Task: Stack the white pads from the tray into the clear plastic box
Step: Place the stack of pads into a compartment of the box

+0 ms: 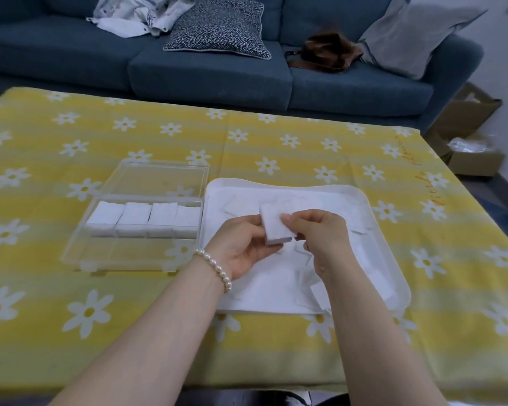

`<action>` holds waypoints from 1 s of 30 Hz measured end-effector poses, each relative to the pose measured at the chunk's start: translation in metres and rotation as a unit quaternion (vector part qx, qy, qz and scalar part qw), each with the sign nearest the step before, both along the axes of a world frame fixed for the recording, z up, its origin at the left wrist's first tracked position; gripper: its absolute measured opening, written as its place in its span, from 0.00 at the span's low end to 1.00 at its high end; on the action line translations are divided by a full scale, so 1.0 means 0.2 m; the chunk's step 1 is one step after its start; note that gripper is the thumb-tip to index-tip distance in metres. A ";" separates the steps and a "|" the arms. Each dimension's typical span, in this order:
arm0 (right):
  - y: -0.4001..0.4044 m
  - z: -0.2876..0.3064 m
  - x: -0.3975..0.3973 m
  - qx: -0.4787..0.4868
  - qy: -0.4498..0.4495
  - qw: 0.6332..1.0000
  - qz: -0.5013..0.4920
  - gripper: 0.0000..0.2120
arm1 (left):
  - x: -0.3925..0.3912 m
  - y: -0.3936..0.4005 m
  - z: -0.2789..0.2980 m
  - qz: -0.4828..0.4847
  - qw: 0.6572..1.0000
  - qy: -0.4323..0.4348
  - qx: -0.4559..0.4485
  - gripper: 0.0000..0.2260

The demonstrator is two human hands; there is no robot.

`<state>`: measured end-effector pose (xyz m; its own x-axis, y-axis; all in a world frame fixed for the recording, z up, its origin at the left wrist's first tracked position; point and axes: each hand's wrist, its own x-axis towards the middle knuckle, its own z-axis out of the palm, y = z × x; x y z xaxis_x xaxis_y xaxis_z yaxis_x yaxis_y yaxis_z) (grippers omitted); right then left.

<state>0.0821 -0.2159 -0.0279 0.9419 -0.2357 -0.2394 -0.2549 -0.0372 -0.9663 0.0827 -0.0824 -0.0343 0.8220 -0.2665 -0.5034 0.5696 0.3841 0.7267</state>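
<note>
Both hands clamped on small stack of white pads (276, 227) at frame centre, above white tray (393, 276): left hand (241, 247) gripping from left, right hand (320, 230) pinching right edge. Clear plastic box (100, 253) left of tray, four pad stacks (145, 216) in back row, lid open.

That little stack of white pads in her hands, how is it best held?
By its two short ends, one hand from each side, as both hands do now: the stack of white pads is loose layers, so squeezing the ends probably keeps them aligned.
</note>
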 end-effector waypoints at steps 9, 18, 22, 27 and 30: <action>0.17 -0.02 -0.01 -0.110 -0.047 0.993 0.001 0.09 | -0.05 0.17 0.04 0.036 0.999 -0.006 -0.036 0.11; 0.53 0.02 -0.03 0.039 0.012 0.997 0.060 0.11 | -0.08 0.52 0.07 0.090 0.995 -0.025 0.020 0.07; 0.69 0.00 -0.02 0.089 0.074 0.983 0.141 0.12 | -0.12 0.77 0.07 0.100 0.991 -0.022 0.081 0.09; 1.00 -0.08 -0.02 0.040 0.048 0.988 0.139 0.13 | -0.15 1.01 0.01 0.188 0.930 -0.043 0.313 0.07; 1.15 -0.14 -0.02 -0.022 0.027 0.989 0.146 0.14 | -0.15 1.12 -0.06 0.200 0.879 -0.072 0.426 0.06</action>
